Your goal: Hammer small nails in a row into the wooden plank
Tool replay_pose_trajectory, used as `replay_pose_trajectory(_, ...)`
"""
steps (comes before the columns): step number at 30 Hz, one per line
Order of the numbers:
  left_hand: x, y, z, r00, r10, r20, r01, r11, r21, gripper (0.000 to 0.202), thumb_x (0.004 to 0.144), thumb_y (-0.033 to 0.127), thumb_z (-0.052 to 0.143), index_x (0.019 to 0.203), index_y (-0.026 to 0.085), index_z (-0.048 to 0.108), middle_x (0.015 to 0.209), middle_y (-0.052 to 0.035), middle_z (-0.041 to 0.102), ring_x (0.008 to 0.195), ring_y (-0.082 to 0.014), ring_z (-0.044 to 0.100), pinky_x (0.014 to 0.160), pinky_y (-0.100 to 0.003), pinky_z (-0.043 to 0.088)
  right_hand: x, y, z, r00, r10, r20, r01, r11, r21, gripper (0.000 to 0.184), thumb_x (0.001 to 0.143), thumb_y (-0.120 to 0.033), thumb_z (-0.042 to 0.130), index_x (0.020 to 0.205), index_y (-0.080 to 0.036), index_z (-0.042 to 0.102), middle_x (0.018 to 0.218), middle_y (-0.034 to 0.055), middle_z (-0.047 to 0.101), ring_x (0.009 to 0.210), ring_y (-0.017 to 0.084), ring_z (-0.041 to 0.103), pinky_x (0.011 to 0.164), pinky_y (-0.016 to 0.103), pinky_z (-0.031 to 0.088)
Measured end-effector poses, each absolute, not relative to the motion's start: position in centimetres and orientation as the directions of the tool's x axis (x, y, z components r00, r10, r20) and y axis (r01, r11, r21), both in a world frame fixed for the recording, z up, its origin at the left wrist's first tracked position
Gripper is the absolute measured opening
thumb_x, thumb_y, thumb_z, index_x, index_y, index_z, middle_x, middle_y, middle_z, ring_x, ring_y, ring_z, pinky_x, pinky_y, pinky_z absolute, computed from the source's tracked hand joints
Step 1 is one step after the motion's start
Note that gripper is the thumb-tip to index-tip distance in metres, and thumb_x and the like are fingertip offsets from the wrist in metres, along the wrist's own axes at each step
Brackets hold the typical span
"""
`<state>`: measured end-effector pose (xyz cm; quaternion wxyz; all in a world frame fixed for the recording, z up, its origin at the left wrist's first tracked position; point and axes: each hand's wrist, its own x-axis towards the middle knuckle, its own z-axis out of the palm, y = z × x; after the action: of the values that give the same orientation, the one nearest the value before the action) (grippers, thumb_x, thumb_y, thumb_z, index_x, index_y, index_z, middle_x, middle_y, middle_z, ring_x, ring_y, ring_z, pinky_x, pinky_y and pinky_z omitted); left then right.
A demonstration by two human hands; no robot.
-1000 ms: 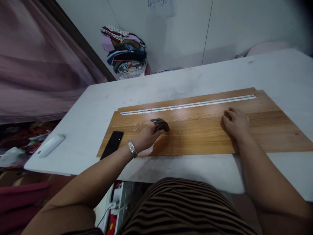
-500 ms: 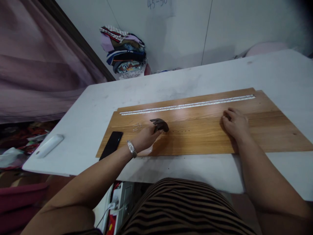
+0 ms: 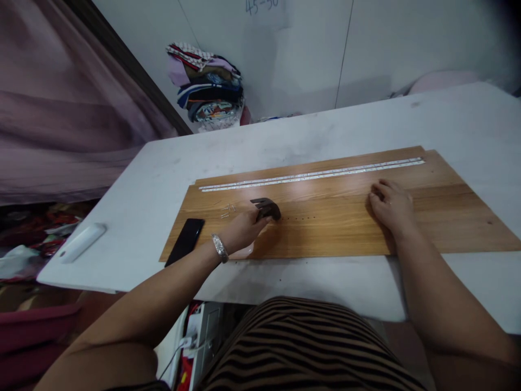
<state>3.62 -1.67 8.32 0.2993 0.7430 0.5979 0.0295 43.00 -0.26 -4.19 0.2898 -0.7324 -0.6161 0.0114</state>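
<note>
My left hand (image 3: 243, 228) is closed around a claw hammer near its head. The dark hammer head (image 3: 266, 207) sits low over the wooden board (image 3: 325, 239), its claw pointing left. Just right of it runs a row of small dark dots (image 3: 302, 219); nail heads or holes, I cannot tell which. Several loose nails (image 3: 226, 210) lie left of the hammer. My right hand (image 3: 394, 209) rests on the board farther right, fingers curled in; what is under them, if anything, is hidden.
Two long silvery strips (image 3: 309, 176) lie along the board's far side. A black phone (image 3: 185, 241) is at the board's left end, partly behind my forearm. A white oblong object (image 3: 83, 243) lies on the white table (image 3: 134, 217). Folded clothes (image 3: 209, 87) are stacked beyond the table.
Almost nothing differs. The hammer head and both hands stay in practically the same place on the board.
</note>
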Motion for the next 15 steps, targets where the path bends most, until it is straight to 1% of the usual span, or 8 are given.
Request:
replay_pose_trajectory(5, 3.59, -1.54, 8.37, 0.313, 0.904, -0.290, 0.849, -0.130, 0.511, 0.038, 0.092, 0.044, 0.051, 0.105, 0.016, 0.071, 0.073, -0.0035, 0.064, 0.066, -0.0165, 0.056, 0.065, -0.029, 0.041, 43.04, -0.29, -4.23, 0.235, 0.910, 0.342, 0.896, -0.066, -0.439, 0.031, 0.085, -0.034, 0.049, 0.103, -0.024, 0.072, 0.126, 0.0123, 0.065, 0.121, 0.033, 0.057, 0.101, 0.053, 0.042)
replay_pose_trajectory(9, 3.40, -1.49, 7.90, 0.305, 0.904, -0.300, 0.865, -0.131, 0.485, 0.037, 0.090, 0.046, 0.054, 0.101, 0.016, 0.071, 0.077, -0.0047, 0.066, 0.068, -0.0175, 0.057, 0.066, -0.030, 0.041, 43.06, -0.30, -4.25, 0.233, 0.909, 0.347, 0.890, -0.055, -0.452, 0.031, 0.086, -0.032, 0.051, 0.105, -0.024, 0.073, 0.128, 0.0134, 0.065, 0.121, 0.035, 0.057, 0.102, 0.055, 0.042)
replay_pose_trajectory(11, 3.32, -1.51, 7.75, 0.314, 0.902, -0.296, 0.866, -0.144, 0.478, 0.036, 0.090, 0.046, 0.054, 0.102, 0.016, 0.071, 0.078, -0.0048, 0.067, 0.069, -0.0176, 0.058, 0.066, -0.030, 0.042, 43.07, -0.29, -4.29, 0.233, 0.909, 0.347, 0.890, -0.056, -0.453, 0.031, 0.086, -0.033, 0.051, 0.106, -0.024, 0.073, 0.129, 0.0135, 0.065, 0.122, 0.035, 0.056, 0.102, 0.055, 0.042)
replay_pose_trajectory(15, 3.39, -1.57, 8.01, 0.337, 0.901, -0.272, 0.834, -0.152, 0.531, 0.035, 0.089, 0.044, 0.056, 0.106, 0.017, 0.071, 0.082, -0.0060, 0.069, 0.074, -0.0183, 0.060, 0.071, -0.031, 0.045, 43.09, -0.25, -4.33, 0.240, 0.912, 0.334, 0.896, -0.075, -0.437, 0.031, 0.087, -0.034, 0.049, 0.104, -0.024, 0.073, 0.128, 0.0124, 0.066, 0.122, 0.033, 0.057, 0.102, 0.053, 0.042)
